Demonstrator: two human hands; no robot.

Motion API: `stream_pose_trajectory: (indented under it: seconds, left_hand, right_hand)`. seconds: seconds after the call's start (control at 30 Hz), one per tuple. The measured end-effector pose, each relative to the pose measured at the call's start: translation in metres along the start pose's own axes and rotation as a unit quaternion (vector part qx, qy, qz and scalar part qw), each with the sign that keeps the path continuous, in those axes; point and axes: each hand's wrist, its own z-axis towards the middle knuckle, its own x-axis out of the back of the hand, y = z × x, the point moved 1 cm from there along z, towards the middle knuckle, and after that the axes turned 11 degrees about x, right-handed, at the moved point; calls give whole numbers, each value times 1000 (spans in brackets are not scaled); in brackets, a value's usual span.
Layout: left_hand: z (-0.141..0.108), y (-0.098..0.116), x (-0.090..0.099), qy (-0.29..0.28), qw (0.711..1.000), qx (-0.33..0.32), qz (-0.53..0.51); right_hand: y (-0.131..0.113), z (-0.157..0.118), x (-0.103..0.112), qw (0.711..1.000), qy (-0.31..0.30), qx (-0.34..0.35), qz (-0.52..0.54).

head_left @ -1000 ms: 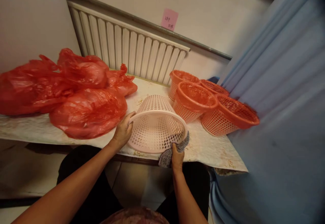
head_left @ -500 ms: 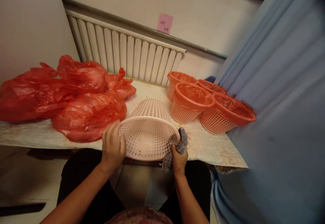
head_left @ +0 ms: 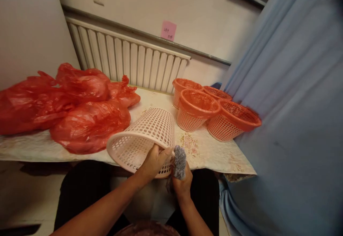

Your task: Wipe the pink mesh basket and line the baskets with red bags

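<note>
A pale perforated plastic wastebasket [head_left: 152,123] lies on its side on the table, its mouth turned toward me and to the left. My left hand [head_left: 154,161] reaches across the mouth and grips the right part of the rim, fingers inside and thumb outside. Close beside it, my right hand [head_left: 183,182] is closed around a grey fuzzy cloth [head_left: 180,161], which is pressed against the outside of the basket near the rim. Some of the right fingers are hidden behind the cloth and basket.
Several full red plastic bags [head_left: 91,125] are heaped on the table's left. To the right stand several wastebaskets [head_left: 197,107] lined with red bags. A blue curtain [head_left: 289,121] hangs at the right. Behind the patterned tablecloth [head_left: 217,155] is a white radiator [head_left: 128,55].
My left hand has moved from the left rim across to the right rim. The basket has turned so its mouth points more to the left. The cloth stays in my right hand.
</note>
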Motion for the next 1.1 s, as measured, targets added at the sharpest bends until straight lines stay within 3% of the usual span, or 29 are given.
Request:
stream_pose_trajectory:
  seconds: [0.17,0.23,0.33,0.43,0.53,0.6,0.67,0.8,0.97,1.1]
  left_hand:
    - [-9,12,-13,71,996,47,5]
    - [-10,12,-12,115,992,57,10]
    - [-9,10,-6,137,987,73,33]
    - [-9,13,2,133,988,71,32]
    - [-10,22,5,105,994,29,28]
    - [-9,28,5,81,996,-4,37]
    - [-6,29,5,72,996,-22,44]
    - [6,15,8,72,995,-36,60]
    - [12,-1,14,37,993,-48,101]
    - [11,-5,20,42,990,-67,116]
  right_hand:
    - [-18,-4,11,995,-52,82,15]
    - [-25,0,15,990,-108,63,57]
    - [-26,6,22,979,-166,-11,119]
    - [-13,11,33,981,-113,-102,117]
    - [6,21,50,981,25,-179,66]
    - [14,32,63,973,103,-204,21]
    - [15,46,74,968,143,-206,-10]
    - [4,74,83,973,142,-177,-30]
    - [-8,106,75,975,157,-145,-63]
    - [-8,129,58,979,160,-47,-119]
